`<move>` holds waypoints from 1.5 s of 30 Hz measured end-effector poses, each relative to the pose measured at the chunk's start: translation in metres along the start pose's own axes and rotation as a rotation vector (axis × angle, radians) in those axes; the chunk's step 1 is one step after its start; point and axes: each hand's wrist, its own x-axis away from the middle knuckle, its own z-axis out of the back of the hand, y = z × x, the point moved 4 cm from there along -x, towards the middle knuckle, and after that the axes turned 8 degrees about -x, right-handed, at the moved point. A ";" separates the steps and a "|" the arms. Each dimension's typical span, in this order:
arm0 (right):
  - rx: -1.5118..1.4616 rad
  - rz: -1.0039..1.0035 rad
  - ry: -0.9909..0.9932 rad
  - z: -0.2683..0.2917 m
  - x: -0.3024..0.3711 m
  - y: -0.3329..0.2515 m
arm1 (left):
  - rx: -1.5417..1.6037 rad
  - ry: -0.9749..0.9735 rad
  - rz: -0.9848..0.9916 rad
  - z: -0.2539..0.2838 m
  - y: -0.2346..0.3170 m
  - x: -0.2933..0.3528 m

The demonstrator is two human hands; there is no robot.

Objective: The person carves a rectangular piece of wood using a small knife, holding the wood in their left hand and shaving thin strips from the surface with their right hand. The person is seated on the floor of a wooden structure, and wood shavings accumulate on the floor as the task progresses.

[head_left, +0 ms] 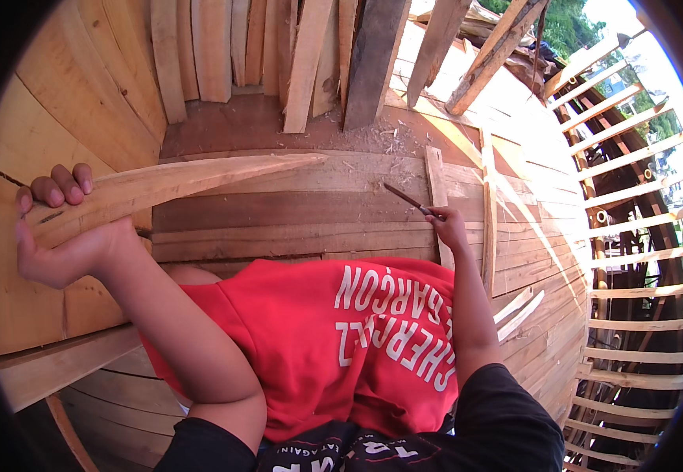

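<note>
My left hand (62,263) is wrapped around the wide end of a long, pale wooden plank (176,182), fingers over its far edge and the heel of the hand below. The plank tapers to a thin point towards the middle of the view, above the board floor. In my right hand (450,228) is a narrow, dark-bladed knife (404,197), gripped by its handle. Its blade points to the far left, apart from the plank. A red garment (302,315) with white print covers my lap.
Curved plank walls (50,118) rise at the left. Upright timbers (306,71) stand along the far side. Wood shavings (389,141) litter the board floor (278,212). A loose batten (436,181) lies just beyond my right hand. Slatted framing (633,189) borders the right.
</note>
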 end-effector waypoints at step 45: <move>0.465 0.530 -0.211 -0.121 0.037 -0.104 | -0.020 0.061 -0.045 0.001 0.012 -0.001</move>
